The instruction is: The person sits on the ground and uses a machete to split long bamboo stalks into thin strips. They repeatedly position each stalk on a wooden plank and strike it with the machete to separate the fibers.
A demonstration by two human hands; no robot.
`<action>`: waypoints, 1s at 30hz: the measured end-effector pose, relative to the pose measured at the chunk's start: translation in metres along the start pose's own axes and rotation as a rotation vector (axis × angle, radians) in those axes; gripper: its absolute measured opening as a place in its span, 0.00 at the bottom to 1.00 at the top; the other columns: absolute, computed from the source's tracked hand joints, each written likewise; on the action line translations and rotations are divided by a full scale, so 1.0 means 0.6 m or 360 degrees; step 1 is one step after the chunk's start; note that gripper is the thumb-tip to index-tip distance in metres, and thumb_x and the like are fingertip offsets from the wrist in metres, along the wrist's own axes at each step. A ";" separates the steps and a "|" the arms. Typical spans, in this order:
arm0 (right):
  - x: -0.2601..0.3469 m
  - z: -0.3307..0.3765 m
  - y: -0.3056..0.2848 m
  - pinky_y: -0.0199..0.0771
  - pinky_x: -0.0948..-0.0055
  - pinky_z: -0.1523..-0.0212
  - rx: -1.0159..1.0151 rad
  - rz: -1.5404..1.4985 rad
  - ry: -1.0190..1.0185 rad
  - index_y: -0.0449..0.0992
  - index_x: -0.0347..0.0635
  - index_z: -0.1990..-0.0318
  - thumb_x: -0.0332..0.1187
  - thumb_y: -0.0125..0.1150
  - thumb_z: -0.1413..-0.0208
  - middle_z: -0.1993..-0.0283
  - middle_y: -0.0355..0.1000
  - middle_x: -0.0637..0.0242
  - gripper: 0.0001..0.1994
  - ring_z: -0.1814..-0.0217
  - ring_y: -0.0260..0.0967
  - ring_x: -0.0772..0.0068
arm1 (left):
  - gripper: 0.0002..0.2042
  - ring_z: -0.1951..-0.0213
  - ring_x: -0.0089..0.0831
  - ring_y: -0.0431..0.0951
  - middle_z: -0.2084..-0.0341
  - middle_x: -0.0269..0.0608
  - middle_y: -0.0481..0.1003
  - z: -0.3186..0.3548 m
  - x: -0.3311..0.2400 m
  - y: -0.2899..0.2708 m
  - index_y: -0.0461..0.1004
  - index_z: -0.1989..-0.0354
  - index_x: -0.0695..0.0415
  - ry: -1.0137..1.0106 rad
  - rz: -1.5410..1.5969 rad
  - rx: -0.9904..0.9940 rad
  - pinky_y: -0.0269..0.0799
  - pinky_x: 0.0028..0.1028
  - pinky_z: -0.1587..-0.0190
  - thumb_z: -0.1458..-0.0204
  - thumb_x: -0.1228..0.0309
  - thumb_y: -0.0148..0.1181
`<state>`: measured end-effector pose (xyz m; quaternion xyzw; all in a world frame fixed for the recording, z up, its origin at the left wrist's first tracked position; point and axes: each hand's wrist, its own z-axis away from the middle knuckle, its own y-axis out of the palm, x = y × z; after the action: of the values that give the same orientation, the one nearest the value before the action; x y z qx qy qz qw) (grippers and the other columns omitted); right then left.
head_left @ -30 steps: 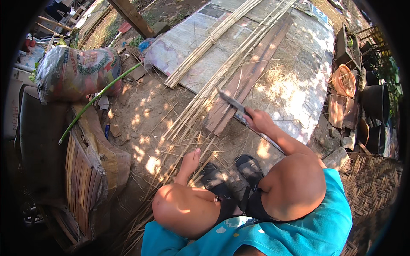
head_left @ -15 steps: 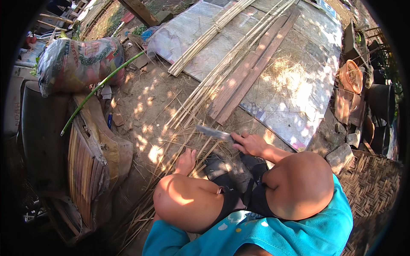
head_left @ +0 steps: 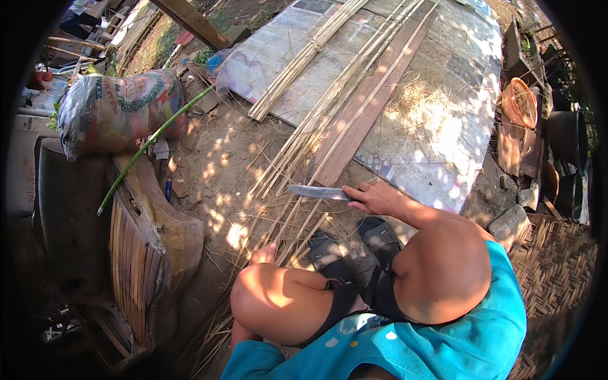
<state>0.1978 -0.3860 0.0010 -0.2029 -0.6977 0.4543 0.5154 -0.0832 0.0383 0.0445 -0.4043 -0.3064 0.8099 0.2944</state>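
Observation:
My right hand [head_left: 378,197] is closed around the handle of a knife [head_left: 316,192], its broad grey blade pointing left across several pale bamboo strips. Beside my left knee, my left hand [head_left: 264,254] is low among the strips, and the knee hides most of it. Its visible fingers look closed on a thin bamboo strip, though the grip itself is partly covered. One long pale strip [head_left: 380,83] runs along the reddish-brown wooden board [head_left: 354,130] toward the knife. More loose bamboo strips [head_left: 329,114] lie left of the board, some reaching down past my left hand.
A tied bundle of strips [head_left: 297,62] rests on a pale printed sheet [head_left: 468,120] with shavings. To the left are a stuffed sack [head_left: 120,111], a green stalk [head_left: 149,144] and a worn wooden piece [head_left: 158,209]. An orange basket [head_left: 519,102] and woven mat [head_left: 551,272] are at right.
My left hand has drawn down and back behind the knee. The knife has turned more level, and a pale strip now lies along the board where a dark gap showed.

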 end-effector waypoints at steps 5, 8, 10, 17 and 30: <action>-0.079 -0.035 -0.051 0.76 0.44 0.65 -0.0079 0.0025 0.0123 0.73 0.44 0.45 0.47 0.56 0.32 0.62 0.77 0.43 0.18 0.65 0.77 0.36 | 0.21 0.77 0.32 0.73 0.82 0.40 0.74 0.027 0.064 -0.018 0.79 0.66 0.60 -0.0199 0.0091 0.0099 0.67 0.39 0.72 0.32 0.53 0.54; 0.034 0.019 0.018 0.76 0.43 0.64 0.0099 -0.0085 -0.0246 0.73 0.45 0.45 0.48 0.54 0.31 0.58 0.78 0.43 0.19 0.65 0.77 0.34 | 0.21 0.78 0.29 0.73 0.82 0.36 0.75 -0.046 -0.047 0.001 0.80 0.65 0.60 -0.0182 0.0370 0.0217 0.67 0.37 0.73 0.32 0.53 0.55; 0.087 0.013 0.039 0.77 0.43 0.64 0.0304 -0.0033 -0.0537 0.72 0.45 0.45 0.48 0.53 0.30 0.59 0.78 0.45 0.18 0.64 0.77 0.34 | 0.22 0.77 0.34 0.74 0.80 0.44 0.74 -0.064 -0.060 -0.001 0.79 0.64 0.60 -0.0065 0.0414 0.0236 0.69 0.38 0.68 0.33 0.51 0.54; -0.175 -0.056 -0.180 0.76 0.42 0.62 -0.0313 0.0106 0.0813 0.74 0.38 0.54 0.43 0.52 0.30 0.71 0.77 0.41 0.15 0.64 0.77 0.34 | 0.22 0.70 0.49 0.78 0.74 0.54 0.77 -0.034 0.017 -0.022 0.80 0.63 0.59 -0.0204 0.0196 0.0095 0.71 0.46 0.61 0.35 0.50 0.54; -0.194 -0.092 -0.157 0.75 0.40 0.67 -0.0376 0.0263 0.0659 0.73 0.41 0.53 0.43 0.50 0.29 0.73 0.77 0.45 0.14 0.68 0.77 0.37 | 0.25 0.61 0.68 0.79 0.70 0.66 0.78 -0.095 -0.064 0.066 0.77 0.61 0.59 0.0283 -0.0323 -0.0079 0.73 0.58 0.57 0.28 0.53 0.37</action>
<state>0.3100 -0.4979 0.0214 -0.4067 -0.6068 0.3588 0.5811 -0.0252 0.0000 0.0061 -0.4485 -0.3383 0.7292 0.3908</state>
